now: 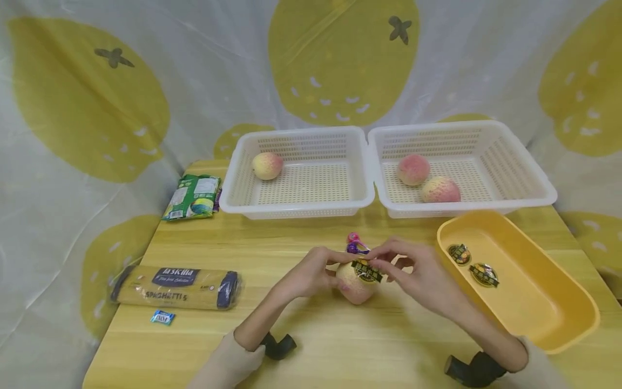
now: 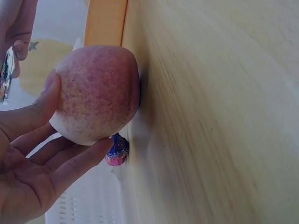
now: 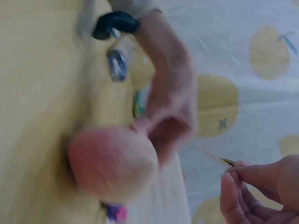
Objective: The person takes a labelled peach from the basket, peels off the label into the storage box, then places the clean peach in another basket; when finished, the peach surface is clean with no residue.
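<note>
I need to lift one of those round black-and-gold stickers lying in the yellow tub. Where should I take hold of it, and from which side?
Pinch the round black-and-gold sticker by its rim, probably the edge facing the tub's middle. It lies flat on the floor of the yellow plastic tub, so nothing stands up to grasp. Come from straight above through the open top, since the tub's walls block low approaches. A second round sticker lies close, so keep fingers clear of it.

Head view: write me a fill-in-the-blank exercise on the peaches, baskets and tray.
1. The left white basket holds ____ peach.
2. The right white basket holds ____ peaches.
3. Two stickers lie in the ____ tray.
4. The left hand and right hand are on a peach that rests on the ____.

Missing words: one; two; yellow; table
</note>
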Available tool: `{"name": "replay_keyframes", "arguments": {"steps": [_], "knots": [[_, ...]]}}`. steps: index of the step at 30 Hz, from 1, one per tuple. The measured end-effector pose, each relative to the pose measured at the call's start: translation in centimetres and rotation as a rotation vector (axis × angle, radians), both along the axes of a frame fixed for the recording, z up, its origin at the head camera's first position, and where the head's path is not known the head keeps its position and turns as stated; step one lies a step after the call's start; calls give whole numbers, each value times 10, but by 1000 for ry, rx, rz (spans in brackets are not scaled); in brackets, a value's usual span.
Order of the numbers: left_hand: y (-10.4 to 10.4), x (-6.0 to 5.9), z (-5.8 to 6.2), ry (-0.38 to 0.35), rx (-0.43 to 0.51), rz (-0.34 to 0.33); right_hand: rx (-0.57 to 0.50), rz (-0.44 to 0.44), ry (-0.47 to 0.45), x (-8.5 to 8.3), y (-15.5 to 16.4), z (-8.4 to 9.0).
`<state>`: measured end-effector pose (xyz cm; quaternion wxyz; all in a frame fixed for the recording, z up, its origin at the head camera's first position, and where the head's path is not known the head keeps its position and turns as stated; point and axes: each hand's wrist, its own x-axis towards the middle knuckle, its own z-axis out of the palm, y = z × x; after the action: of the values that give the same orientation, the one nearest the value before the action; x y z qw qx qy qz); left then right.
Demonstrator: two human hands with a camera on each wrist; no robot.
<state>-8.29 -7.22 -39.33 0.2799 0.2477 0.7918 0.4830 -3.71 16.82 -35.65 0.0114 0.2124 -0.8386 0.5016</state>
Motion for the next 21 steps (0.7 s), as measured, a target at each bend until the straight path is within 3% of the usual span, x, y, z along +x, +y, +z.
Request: {"name": "replay_keyframes", "arguments": {"steps": [4,8,12,16,21], "knots": [[-1,1,0,20,-11,-2,14,-97,-148,-6,36,17],[-2,1,-1,56,-36,-11,45,-176,-168,-11,87,21],[-2,0,-3,64,-34,-14,36,-258,-189,-18,143,13],[-2,-1,-2,51,-9,-16,25,-319,-270,-21,188,-2],[-2,0,-1,42,-5,-16,157,-302,-370,-20,211,-24]]}}
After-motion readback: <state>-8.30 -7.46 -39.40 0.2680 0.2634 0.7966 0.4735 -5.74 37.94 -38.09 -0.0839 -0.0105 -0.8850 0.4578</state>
